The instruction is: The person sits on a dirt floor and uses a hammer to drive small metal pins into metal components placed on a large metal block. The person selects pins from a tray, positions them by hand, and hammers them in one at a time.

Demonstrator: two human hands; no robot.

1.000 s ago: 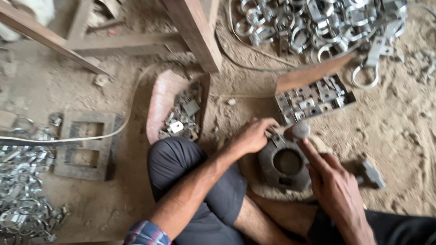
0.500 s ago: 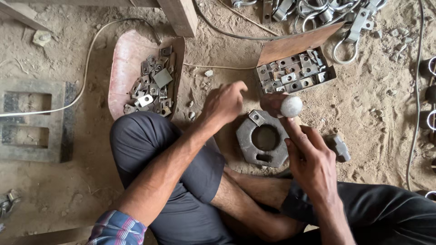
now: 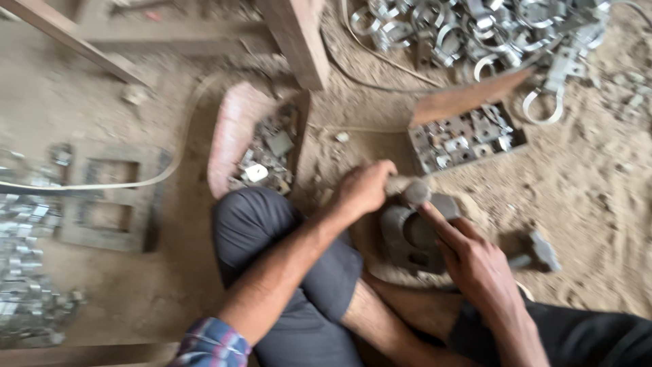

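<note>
Since half a second ago the view has swung: the metal block (image 3: 414, 234) with the round hole, which sat right of centre, now lies at centre-right, and the pile of clamps (image 3: 468, 30) has come back into sight at the upper right. Your left hand (image 3: 363, 190) has settled closer over the block's top edge, and the round-headed tool (image 3: 415, 192) has dropped lower, nearly onto the block.

Your left hand is curled, fingers bent down at the block's upper left edge; the blur hides whether it pinches a small part there, so I cannot tell what it holds. Your right hand (image 3: 475, 261) is wrapped round the tool's handle, index finger laid along it toward the head.

To do this stroke well, I judge you should keep the left fingertips off the spot under the tool's head, as they sit just beside it. Hold the piece flat against the block so it does not tilt. Keep your knee (image 3: 258, 224) braced near the block to steady it on the sandy floor (image 3: 591, 197).

The two open trays of small metal parts, one upper centre-left (image 3: 261, 153) and one upper right (image 3: 465, 139), lie near your left hand. A hammer-like piece (image 3: 536, 251) lies just right of your right hand.
</note>
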